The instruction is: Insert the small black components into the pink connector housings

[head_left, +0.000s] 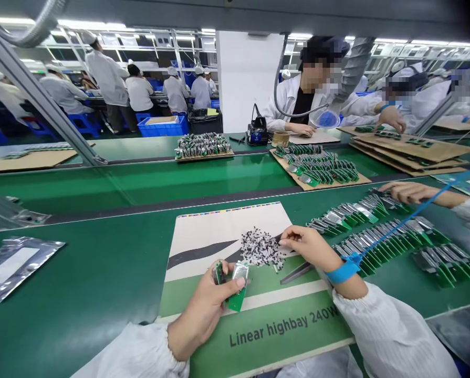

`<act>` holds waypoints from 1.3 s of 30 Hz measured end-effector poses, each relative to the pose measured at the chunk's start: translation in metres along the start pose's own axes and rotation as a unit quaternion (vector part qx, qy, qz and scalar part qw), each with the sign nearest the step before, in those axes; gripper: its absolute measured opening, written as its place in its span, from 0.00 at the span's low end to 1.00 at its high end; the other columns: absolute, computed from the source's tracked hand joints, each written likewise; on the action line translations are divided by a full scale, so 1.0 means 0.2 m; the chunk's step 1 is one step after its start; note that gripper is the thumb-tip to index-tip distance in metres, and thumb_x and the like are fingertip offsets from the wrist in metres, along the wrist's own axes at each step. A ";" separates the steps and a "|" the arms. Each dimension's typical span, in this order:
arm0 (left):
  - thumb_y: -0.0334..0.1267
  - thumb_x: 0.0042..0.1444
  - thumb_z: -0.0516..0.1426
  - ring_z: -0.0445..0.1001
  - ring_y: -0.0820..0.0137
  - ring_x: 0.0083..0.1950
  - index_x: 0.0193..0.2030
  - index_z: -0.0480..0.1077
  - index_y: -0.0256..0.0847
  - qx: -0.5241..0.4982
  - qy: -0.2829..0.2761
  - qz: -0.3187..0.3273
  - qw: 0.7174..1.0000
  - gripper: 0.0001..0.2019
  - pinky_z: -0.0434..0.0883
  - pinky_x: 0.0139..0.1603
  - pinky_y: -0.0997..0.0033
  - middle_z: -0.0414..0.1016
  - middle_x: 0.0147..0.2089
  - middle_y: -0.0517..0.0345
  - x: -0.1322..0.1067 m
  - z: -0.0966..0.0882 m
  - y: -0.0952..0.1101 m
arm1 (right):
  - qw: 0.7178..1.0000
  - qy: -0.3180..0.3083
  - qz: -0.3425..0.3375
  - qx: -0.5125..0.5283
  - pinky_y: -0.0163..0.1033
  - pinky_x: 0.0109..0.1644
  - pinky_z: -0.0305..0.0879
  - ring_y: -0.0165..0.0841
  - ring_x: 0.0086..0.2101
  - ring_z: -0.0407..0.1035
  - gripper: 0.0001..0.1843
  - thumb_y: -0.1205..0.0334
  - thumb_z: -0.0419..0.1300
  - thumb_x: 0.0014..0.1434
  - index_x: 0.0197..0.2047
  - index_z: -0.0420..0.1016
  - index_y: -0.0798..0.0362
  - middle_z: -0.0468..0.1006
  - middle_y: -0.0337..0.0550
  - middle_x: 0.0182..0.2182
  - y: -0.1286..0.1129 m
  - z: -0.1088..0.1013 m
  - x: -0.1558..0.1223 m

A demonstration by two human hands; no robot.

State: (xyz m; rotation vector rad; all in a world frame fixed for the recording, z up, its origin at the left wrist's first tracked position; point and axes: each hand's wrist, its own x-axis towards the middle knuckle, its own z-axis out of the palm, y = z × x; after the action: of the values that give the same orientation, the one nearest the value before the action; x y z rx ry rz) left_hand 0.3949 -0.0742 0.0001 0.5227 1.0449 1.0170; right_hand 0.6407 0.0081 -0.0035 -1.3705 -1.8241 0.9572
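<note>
My left hand (209, 299) is closed on a small green circuit board (238, 286) with a silver block on it; a second board (218, 272) stands between the curled fingers. My right hand (305, 244) has thumb and forefinger pinched at the right edge of a pile of tiny black and white parts (260, 248). What those fingertips hold, if anything, is too small to name. Under that wrist, tweezers (298, 274) lie partly hidden. Pile and tweezers rest on a printed cardboard sheet (282, 325).
Rows of circuit boards (384, 241) stand on the green bench at right, where another person's hand (408, 191) touches them. Beyond are boards on cardboard (325, 168) and another batch (203, 144). A silver bag (18, 265) lies left. A blue wrist strap (343, 269) trails its cord rightward.
</note>
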 end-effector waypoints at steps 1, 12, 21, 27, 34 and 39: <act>0.37 0.31 0.74 0.76 0.64 0.40 0.28 0.59 0.42 0.003 -0.002 -0.001 1.000 0.27 0.67 0.39 0.72 0.69 0.33 0.63 0.00 0.00 0.00 | 1.000 0.005 -0.004 0.007 0.40 0.32 0.64 0.34 0.27 0.67 0.10 0.55 0.62 0.52 0.26 0.73 0.52 0.76 0.42 0.24 -0.01 0.00 -0.01; 0.42 0.45 0.68 0.66 0.72 0.32 0.27 0.59 0.42 0.096 -0.036 0.117 0.988 0.19 0.66 0.35 0.71 0.69 0.37 0.60 -0.06 -0.04 -0.09 | 0.978 0.032 -0.059 0.198 0.37 0.31 0.70 0.33 0.30 0.72 0.09 0.54 0.66 0.55 0.30 0.76 0.50 0.79 0.42 0.28 -0.22 0.27 -0.26; 0.39 0.50 0.65 0.66 0.71 0.32 0.27 0.57 0.43 0.121 -0.076 0.166 0.976 0.18 0.65 0.31 0.72 0.69 0.35 0.59 -0.08 -0.04 -0.10 | 0.972 0.023 -0.163 0.166 0.40 0.32 0.73 0.36 0.35 0.73 0.08 0.69 0.60 0.60 0.41 0.74 0.47 0.78 0.43 0.33 -0.26 0.34 -0.31; 0.35 0.54 0.63 0.67 0.73 0.36 0.29 0.56 0.42 0.140 -0.099 0.189 0.967 0.16 0.65 0.34 0.74 0.68 0.39 0.60 -0.09 -0.05 -0.11 | 0.961 0.033 -0.261 0.089 0.44 0.35 0.74 0.36 0.35 0.73 0.13 0.75 0.59 0.59 0.43 0.74 0.47 0.79 0.43 0.32 -0.26 0.33 -0.32; 0.33 0.54 0.62 0.66 0.74 0.35 0.30 0.57 0.42 0.165 -0.089 0.196 0.963 0.15 0.66 0.34 0.75 0.68 0.38 0.61 -0.11 -0.05 -0.10 | 0.948 0.060 -0.311 0.030 0.45 0.36 0.75 0.38 0.36 0.74 0.15 0.76 0.58 0.59 0.44 0.75 0.49 0.79 0.46 0.34 -0.28 0.30 -0.31; 0.32 0.54 0.62 0.65 0.77 0.32 0.29 0.57 0.42 0.201 -0.094 0.194 0.956 0.14 0.66 0.33 0.76 0.67 0.38 0.62 -0.12 -0.03 -0.08 | 0.938 0.077 -0.333 0.056 0.43 0.32 0.71 0.35 0.33 0.71 0.21 0.82 0.58 0.55 0.47 0.72 0.49 0.78 0.45 0.32 -0.29 0.29 -0.32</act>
State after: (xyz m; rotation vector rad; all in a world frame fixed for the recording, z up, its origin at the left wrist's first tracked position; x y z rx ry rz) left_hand 0.3930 -0.1025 -0.0045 1.1713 1.0012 1.0714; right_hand 0.5783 -0.0741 0.0102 -0.6474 -1.8820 0.5593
